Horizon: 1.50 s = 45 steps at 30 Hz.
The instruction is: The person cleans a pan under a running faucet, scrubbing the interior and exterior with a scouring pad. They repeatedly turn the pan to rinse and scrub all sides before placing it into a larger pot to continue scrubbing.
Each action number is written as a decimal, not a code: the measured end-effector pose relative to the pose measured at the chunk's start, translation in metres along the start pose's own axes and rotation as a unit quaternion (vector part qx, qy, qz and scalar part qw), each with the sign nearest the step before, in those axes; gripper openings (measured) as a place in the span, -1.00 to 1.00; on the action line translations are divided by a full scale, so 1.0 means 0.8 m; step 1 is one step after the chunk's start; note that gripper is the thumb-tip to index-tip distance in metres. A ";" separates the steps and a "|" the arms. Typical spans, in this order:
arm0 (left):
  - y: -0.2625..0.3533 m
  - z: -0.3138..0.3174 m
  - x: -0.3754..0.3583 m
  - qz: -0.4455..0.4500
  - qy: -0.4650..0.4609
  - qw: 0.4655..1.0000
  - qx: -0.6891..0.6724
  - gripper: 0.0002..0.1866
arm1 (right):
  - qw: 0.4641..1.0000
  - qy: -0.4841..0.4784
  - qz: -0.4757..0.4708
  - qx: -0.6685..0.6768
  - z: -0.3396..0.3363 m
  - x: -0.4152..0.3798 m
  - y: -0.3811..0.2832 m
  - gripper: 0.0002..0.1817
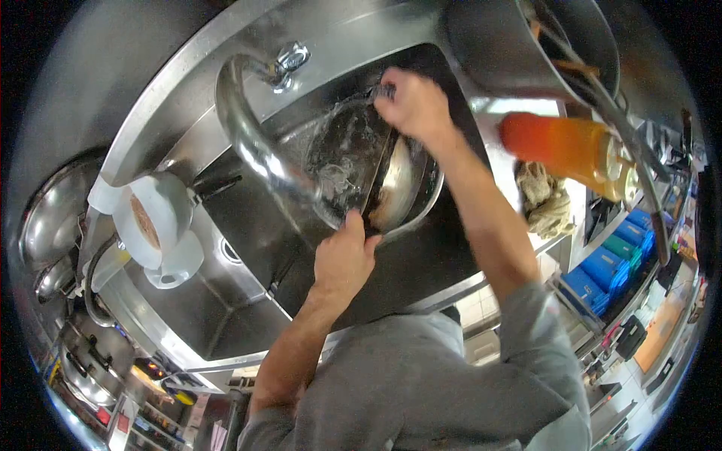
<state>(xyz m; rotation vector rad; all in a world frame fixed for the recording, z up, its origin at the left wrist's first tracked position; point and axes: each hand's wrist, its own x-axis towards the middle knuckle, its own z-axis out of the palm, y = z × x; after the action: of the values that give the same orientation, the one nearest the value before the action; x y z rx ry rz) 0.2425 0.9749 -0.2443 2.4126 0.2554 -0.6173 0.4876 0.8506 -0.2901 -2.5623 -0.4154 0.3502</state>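
Water fills part of the dark sink basin (459, 248) below the curved metal faucet (252, 135). A round metal pan (396, 186) with brown stains lies tilted in the basin, beneath a clear container (331, 143) that holds moving water. My left hand (344, 259) is closed on the near rim of the container, its thumb raised. At the far side, my right hand (414, 101) is closed around something small and dark at the container's corner; what it is cannot be made out.
White plastic containers (154, 218) stand by the left basin. An orange bottle (564, 150) and a crumpled cloth (543, 199) lie to the right, near a large metal pot (496, 45). Blue bins (602, 270) stand farther right; metal bowls (64, 214) are at the far left.
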 end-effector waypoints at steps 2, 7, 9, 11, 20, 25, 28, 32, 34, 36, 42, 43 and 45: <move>-0.003 -0.001 0.007 -0.010 -0.037 0.999 0.000 -0.49 | 0.997 0.053 -0.017 0.054 0.005 -0.016 -0.002 -0.67; -0.009 -0.011 0.002 -0.017 -0.043 0.998 -0.040 -0.49 | 0.979 0.094 -0.116 0.141 -0.009 -0.069 -0.053 -0.70; -0.023 -0.023 -0.017 -0.014 -0.033 0.998 -0.049 -0.47 | 0.960 0.108 -0.124 0.225 -0.016 -0.080 -0.057 -0.70; -0.037 -0.031 -0.036 -0.002 -0.025 0.998 -0.064 -0.44 | 0.959 0.113 -0.091 0.242 -0.020 -0.090 -0.051 -0.70; -0.166 0.004 -0.072 -0.060 0.058 0.882 -0.463 -0.34 | 0.961 0.036 0.035 0.272 0.052 -0.167 -0.023 -0.65; -0.152 0.035 -0.088 -0.087 0.130 0.875 -0.458 -0.42 | 0.963 0.024 -0.024 0.268 0.072 -0.152 -0.045 -0.60; -0.124 0.042 -0.114 -0.174 0.095 0.953 -0.229 -0.30 | 0.968 0.011 -0.018 0.251 0.072 -0.125 -0.063 -0.51; -0.160 0.100 -0.128 -0.175 0.060 0.965 -0.184 -0.39 | 0.965 0.017 -0.031 0.261 0.081 -0.110 -0.091 -0.48; -0.172 0.120 -0.127 -0.159 0.077 0.966 -0.186 -0.43 | 0.973 0.016 -0.085 0.214 0.089 -0.118 -0.095 -0.49; -0.174 0.122 -0.113 -0.204 0.043 0.956 -0.205 -0.48 | 0.975 0.045 -0.154 0.155 0.096 -0.129 -0.106 -0.51; -0.195 0.169 -0.082 -0.108 0.129 0.941 -0.294 -0.54 | 0.976 0.016 -0.208 0.068 0.086 -0.133 -0.105 -0.51; -0.185 0.161 -0.083 -0.110 0.128 0.940 -0.297 -0.54 | 0.972 0.027 -0.225 0.059 0.086 -0.131 -0.095 -0.51; -0.153 0.122 -0.089 -0.174 0.055 0.960 -0.211 -0.56 | 0.981 0.042 -0.174 0.076 0.081 -0.122 -0.062 -0.51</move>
<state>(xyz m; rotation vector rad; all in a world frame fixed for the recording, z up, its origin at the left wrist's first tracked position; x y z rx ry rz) 0.1048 1.0086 -0.3419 2.0003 0.7892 -0.5154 0.3661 0.8855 -0.3023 -2.2903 -0.7603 0.1381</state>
